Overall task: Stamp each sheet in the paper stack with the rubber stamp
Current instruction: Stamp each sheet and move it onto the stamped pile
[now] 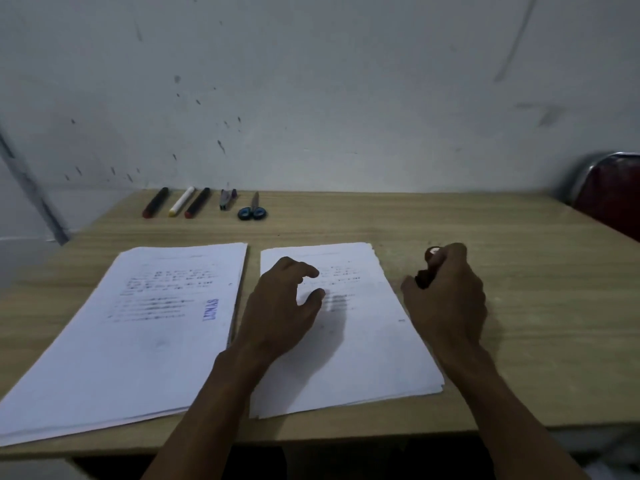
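Two stacks of printed white sheets lie side by side on a wooden desk. The top sheet of the left stack (pixel 145 327) carries a blue stamp mark near its right edge. No stamp mark shows on the visible part of the right stack's (pixel 367 351) top sheet. My left hand (pixel 284 306) hovers over the right stack's upper left part, fingers loosely curled and holding nothing. To the right of that stack, my right hand (pixel 446 292) grips the dark rubber stamp (pixel 427 271), which sits mostly hidden in the fist above the bare desk.
Along the desk's far edge (pixel 381 192) by the wall lie three markers (pixel 176 201), a small grey and purple tool (pixel 227 199) and blue-handled scissors (pixel 253 209). A red chair back with a metal frame (pixel 606 192) stands at the far right.
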Available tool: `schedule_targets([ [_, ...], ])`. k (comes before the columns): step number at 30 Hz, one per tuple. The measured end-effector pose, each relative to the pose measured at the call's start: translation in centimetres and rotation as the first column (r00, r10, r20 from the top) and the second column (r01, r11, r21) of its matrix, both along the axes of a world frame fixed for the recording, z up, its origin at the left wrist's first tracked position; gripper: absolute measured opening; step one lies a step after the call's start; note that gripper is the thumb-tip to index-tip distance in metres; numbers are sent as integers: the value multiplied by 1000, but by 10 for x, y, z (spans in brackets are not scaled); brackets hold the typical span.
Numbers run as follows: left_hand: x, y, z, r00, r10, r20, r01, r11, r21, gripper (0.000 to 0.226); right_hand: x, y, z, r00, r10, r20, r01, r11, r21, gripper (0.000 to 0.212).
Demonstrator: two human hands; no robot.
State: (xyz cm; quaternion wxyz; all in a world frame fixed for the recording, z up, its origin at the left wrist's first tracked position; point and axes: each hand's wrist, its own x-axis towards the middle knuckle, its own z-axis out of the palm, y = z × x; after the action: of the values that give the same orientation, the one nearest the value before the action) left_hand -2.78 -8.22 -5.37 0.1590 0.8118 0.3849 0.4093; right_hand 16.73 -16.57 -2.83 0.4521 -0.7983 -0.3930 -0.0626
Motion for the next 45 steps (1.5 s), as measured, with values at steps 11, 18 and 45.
schedule_targets([
  [11, 27, 4, -6, 999, -35, -7, 35, 999, -4, 27, 53, 13, 7, 999, -42, -6, 40, 968, -249, 55],
  [18, 29, 9, -8, 1000, -30, 1, 30, 999, -40, 25, 60, 14, 12, 999, 2, 48, 10, 965, -260, 37],
  [45, 45, 10, -24, 964, -44, -261, 35, 999, -40, 31, -8, 17, 4, 924, 336, 183, -209, 843, -496, 32],
])
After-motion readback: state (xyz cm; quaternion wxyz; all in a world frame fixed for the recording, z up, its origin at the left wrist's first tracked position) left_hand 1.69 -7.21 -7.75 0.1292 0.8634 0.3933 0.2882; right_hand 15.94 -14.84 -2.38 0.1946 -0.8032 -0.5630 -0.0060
